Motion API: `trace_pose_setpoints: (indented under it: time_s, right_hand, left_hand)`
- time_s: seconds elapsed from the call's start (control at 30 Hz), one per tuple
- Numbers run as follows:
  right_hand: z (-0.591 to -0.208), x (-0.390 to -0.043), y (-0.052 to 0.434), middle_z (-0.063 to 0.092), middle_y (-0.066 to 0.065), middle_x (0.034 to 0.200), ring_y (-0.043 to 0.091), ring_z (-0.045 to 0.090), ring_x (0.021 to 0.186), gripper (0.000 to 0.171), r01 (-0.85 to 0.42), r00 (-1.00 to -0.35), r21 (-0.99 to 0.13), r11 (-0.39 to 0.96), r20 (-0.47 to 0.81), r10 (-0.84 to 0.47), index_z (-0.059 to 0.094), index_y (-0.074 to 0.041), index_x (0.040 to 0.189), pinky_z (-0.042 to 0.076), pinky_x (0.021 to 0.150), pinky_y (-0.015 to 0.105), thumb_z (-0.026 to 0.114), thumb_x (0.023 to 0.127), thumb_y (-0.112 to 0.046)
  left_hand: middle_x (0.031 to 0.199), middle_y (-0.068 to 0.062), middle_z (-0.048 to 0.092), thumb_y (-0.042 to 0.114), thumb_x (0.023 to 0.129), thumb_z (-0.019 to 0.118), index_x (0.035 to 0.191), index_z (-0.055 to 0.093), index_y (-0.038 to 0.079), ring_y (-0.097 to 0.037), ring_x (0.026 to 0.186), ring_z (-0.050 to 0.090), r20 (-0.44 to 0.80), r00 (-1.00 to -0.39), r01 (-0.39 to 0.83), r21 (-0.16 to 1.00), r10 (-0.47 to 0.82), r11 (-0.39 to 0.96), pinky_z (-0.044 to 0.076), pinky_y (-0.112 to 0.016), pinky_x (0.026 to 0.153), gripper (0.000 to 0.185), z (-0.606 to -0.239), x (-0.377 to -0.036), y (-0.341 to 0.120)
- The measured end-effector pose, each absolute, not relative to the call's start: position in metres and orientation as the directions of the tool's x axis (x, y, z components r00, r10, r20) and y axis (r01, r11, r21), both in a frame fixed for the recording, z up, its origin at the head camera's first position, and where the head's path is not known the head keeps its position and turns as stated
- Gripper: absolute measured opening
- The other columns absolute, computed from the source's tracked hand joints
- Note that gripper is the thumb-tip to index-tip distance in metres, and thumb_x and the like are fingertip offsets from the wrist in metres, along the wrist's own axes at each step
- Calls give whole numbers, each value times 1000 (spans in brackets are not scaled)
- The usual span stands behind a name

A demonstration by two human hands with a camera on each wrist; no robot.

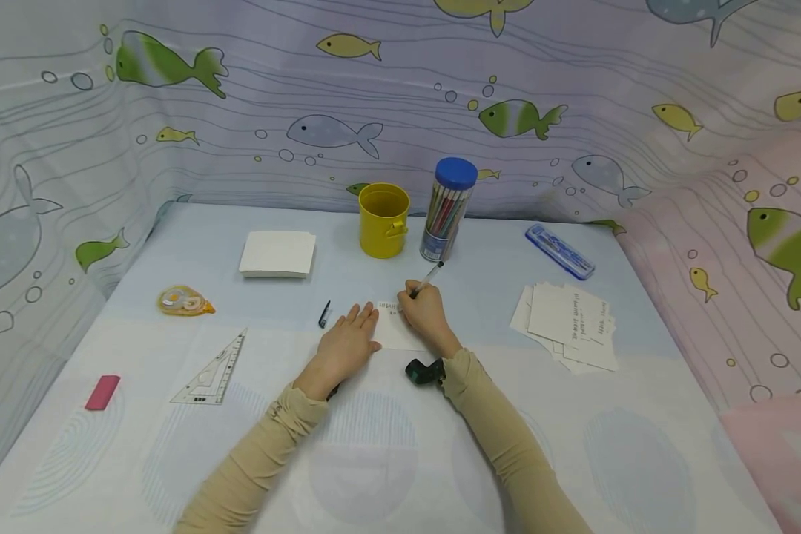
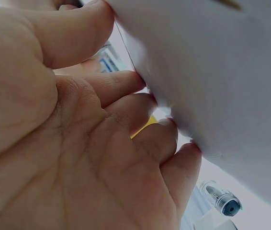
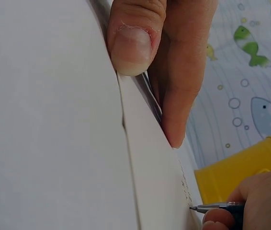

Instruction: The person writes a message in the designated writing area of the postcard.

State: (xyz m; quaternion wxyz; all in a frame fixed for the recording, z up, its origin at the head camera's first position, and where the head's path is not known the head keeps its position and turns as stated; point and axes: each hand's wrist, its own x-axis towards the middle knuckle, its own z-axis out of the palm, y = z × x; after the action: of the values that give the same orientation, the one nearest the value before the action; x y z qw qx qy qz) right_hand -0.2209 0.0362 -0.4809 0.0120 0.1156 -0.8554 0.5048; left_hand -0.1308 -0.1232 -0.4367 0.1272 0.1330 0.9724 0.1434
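A small white card (image 1: 395, 330) lies mid-table with handwriting near its top edge. My right hand (image 1: 426, 311) grips a pen (image 1: 428, 279) whose tip touches the card; the right wrist view shows the pen (image 3: 219, 207) tip meeting the card (image 3: 164, 191) beside the written lines. My left hand (image 1: 348, 343) lies flat with straight fingers pressing the card's left edge. In the left wrist view the palm and fingers (image 2: 126, 143) rest against the table, and a pen cap (image 2: 223, 201) lies close by.
Behind the card stand a yellow cup (image 1: 383, 219) and a blue-lidded pencil tube (image 1: 446, 209). A blank card stack (image 1: 277, 254), correction tape (image 1: 183, 301), set square (image 1: 212, 372), pink eraser (image 1: 103, 391) and pen cap (image 1: 324, 314) lie left. Written cards (image 1: 569, 324) and a blue case (image 1: 558, 251) lie right.
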Motion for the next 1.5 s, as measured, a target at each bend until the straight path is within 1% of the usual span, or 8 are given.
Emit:
trace_pose_setpoints:
  time_s: [0.27,0.53,0.83,1.03,1.23,1.5]
  right_hand:
    - [-482,-221,36,30,-6,44,6,28,37,40,-206,-971,-871,446,125,-204,31,-15,54,19,37,20,50,86,-3]
    - [-483,-221,36,32,-6,42,7,31,36,39,-197,-974,-894,402,134,-180,32,-15,55,21,37,20,49,88,-4]
    - [-483,-221,36,36,-6,42,5,33,36,38,-188,-976,-891,414,123,-179,34,-15,55,22,37,19,50,87,-4]
    - [-482,-220,37,35,-6,42,6,33,36,38,-175,-976,-904,390,108,-188,34,-15,55,22,37,19,50,87,-4]
    - [-480,-220,37,34,-7,42,6,32,36,39,-182,-973,-898,402,106,-203,32,-15,54,21,37,19,50,86,-3]
    - [-482,-221,36,31,-8,38,7,31,33,39,-163,-984,-922,352,126,-126,30,-14,54,23,36,20,48,86,-1]
  left_hand:
    - [159,-18,25,29,99,54,149,32,-3,-37,148,22,-210,-931,230,305,300,924,26,-52,118,64,-437,-131,-123]
    - [159,-18,23,29,99,54,150,30,-2,-37,148,20,-221,-928,225,312,300,923,25,-52,119,64,-436,-131,-123]
    - [159,-19,23,28,99,54,150,30,-3,-38,148,21,-219,-929,222,317,298,922,24,-53,119,64,-434,-130,-123]
    - [159,-18,24,29,99,54,149,31,-3,-38,148,21,-219,-929,223,312,299,924,24,-53,119,64,-434,-130,-123]
    - [159,-18,24,29,99,53,149,30,-3,-37,148,21,-221,-928,227,304,300,925,24,-53,119,64,-435,-131,-122]
    - [159,-18,24,29,99,54,149,31,-2,-37,148,21,-217,-929,226,307,299,925,24,-52,119,63,-437,-132,-123]
